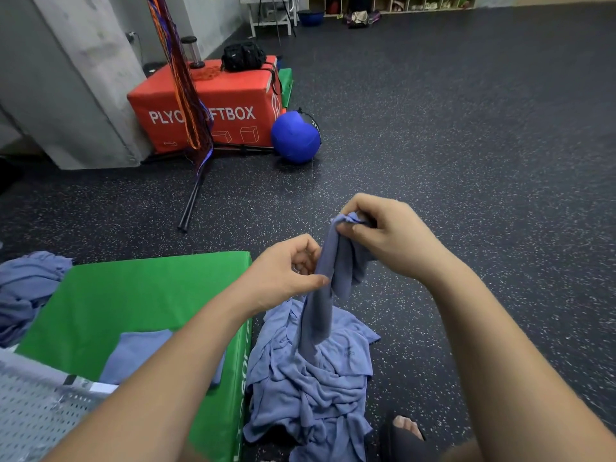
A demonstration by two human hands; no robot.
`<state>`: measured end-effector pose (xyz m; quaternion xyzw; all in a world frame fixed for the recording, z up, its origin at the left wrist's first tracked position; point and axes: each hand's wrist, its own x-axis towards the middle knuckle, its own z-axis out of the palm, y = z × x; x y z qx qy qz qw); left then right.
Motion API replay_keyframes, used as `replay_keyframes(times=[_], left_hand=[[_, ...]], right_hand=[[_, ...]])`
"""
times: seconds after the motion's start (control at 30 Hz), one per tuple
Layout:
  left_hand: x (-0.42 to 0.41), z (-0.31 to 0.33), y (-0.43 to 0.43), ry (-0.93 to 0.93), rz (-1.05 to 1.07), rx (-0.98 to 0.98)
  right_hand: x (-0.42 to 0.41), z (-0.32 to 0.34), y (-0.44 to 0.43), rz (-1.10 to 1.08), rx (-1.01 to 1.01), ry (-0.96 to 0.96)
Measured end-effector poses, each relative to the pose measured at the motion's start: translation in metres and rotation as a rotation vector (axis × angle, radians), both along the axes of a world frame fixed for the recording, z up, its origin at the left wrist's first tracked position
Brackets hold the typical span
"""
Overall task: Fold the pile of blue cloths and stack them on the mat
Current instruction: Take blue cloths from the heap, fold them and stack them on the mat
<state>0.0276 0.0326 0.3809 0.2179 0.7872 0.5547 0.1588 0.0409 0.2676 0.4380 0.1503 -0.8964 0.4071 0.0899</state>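
pile (316, 388) right of mat (133, 295) | folded cloth (136, 351) on mat | box (216, 95) behind mat

Both my bare forearms reach in from the near edge and converge toward the middle. My left hand (283, 271) is the lower and nearer one. Its fingers (301, 260) are curled and the thumb tip presses against the blue cloth (318, 315), pinching it. My right hand (390, 238) is higher and a little farther, with the wrist bent and the back of the hand toward me, and it pinches the top edge of the same cloth. The two hands sit close together, not touching. Low by my right forearm, my toes (405, 425) show.
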Motion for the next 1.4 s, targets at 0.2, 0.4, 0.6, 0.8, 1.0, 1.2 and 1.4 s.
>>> replay_keyframes(times=[0.2, 0.4, 0.6, 0.8, 1.0, 1.2, 1.4], left_hand=[[-0.014, -0.016, -0.005, 0.115, 0.065, -0.160], [-0.034, -0.039, -0.024, 0.081, 0.135, -0.353], [-0.051, -0.067, -0.046, -0.006, 0.175, -0.489], [-0.055, -0.093, -0.060, -0.061, 0.197, -0.557], [-0.056, -0.103, -0.069, -0.057, 0.225, -0.649], [-0.056, -0.104, -0.081, -0.039, 0.275, -0.655], [-0.052, -0.078, -0.070, 0.045, 0.286, -0.559]], right_hand=[[-0.002, 0.005, 0.010, -0.161, -0.103, 0.131], [-0.003, 0.008, 0.020, -0.295, -0.137, 0.197], [-0.002, 0.011, 0.026, -0.355, -0.208, 0.213], [-0.002, 0.010, 0.027, -0.367, -0.216, 0.210], [-0.003, 0.010, 0.033, -0.407, -0.235, 0.201], [-0.004, 0.007, 0.041, -0.474, -0.264, 0.183], [-0.012, -0.005, 0.049, -0.554, -0.180, 0.104]])
